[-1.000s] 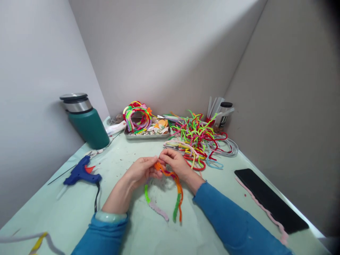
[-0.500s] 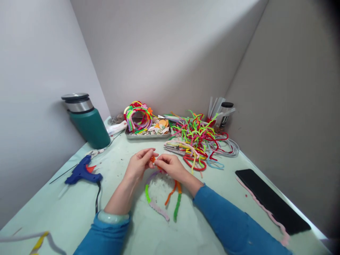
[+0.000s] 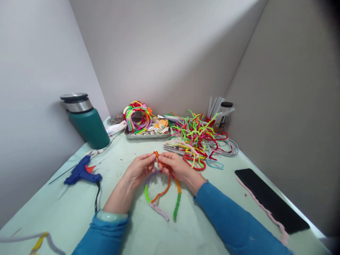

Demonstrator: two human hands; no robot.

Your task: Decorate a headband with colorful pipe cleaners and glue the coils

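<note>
The left hand (image 3: 139, 168) and the right hand (image 3: 175, 165) both pinch an orange fuzzy strand (image 3: 169, 180) between thumb and fingertips, above the top of a multicoloured open hoop (image 3: 176, 207). The strand's loose end hangs across the hoop's inside to near its left leg; whether it touches is unclear. The fingers cover part of the hoop's crown and hide how the strand is bent.

Just beyond the hoop lie scissors (image 3: 174, 150), their red handles partly buried under strands from a tangled pile (image 3: 193, 129) farther back. Also beyond it is a metal tray (image 3: 147, 136) of small pieces too tiny to make out. Left of the hoop sit a blue glue gun (image 3: 82, 173) and, farther back, a green bottle (image 3: 90, 127); well right, a black slab (image 3: 271, 196) with a pink strand (image 3: 267, 212) along it. Nearer than the hoop, far left, the frame cuts off a greyish strand (image 3: 23, 238).
</note>
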